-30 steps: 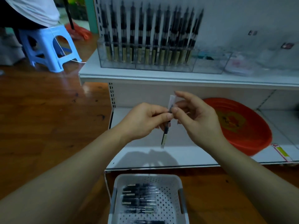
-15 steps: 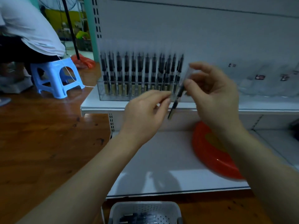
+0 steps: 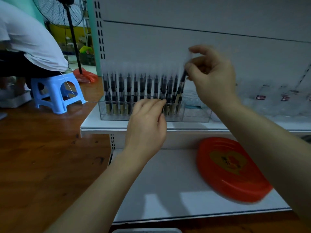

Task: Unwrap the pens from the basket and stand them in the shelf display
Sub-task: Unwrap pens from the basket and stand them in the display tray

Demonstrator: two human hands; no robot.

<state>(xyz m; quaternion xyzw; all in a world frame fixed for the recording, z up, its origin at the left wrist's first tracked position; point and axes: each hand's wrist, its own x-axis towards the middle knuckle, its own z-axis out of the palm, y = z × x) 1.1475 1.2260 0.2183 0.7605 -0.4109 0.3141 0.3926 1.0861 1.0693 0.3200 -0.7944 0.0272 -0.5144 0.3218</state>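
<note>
My right hand (image 3: 210, 78) pinches the top of a black pen (image 3: 180, 89) still in its clear sleeve. The pen tilts, and its lower end dips into the right end of the clear display box (image 3: 196, 117) on the upper shelf. A row of several upright sleeved pens (image 3: 134, 91) fills the box's left part. My left hand (image 3: 148, 125) hovers in front of the box, its fingertips close together at the pens near the box's middle; whether they touch a pen is unclear. Only the white basket's rim (image 3: 148, 230) shows at the bottom edge.
A red oval tray (image 3: 227, 169) lies on the lower shelf (image 3: 159, 182). Clear packets (image 3: 277, 98) sit right of the box. At left a person sits on a blue stool (image 3: 55, 93), with a standing fan (image 3: 67, 12) behind, on the wooden floor.
Both hands rose from above the lower shelf to the display box. My right hand carried the pen up and lowered its end into the box. The basket slid nearly out of view.
</note>
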